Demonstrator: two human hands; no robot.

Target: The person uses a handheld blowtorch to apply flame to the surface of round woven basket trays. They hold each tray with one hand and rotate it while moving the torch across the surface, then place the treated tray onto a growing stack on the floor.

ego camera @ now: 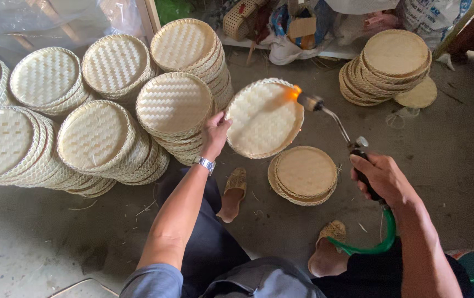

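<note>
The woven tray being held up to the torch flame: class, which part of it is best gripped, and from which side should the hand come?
Probably the rim, on the side away from the flame. The woven tray is tilted up, its rim raised and firm, and the torch plays on its upper right edge. The left hand grips the left rim, clear of the heat, while the right hand holds the torch.

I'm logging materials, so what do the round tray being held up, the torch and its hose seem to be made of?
Tray: pale woven strips, probably bamboo, unfinished and matte; the weave shows.
Torch: thin metal tube and nozzle, dull grey shine; dark handle in the right hand.
Hose: glossy green, bent, likely rubber or plastic.
</note>
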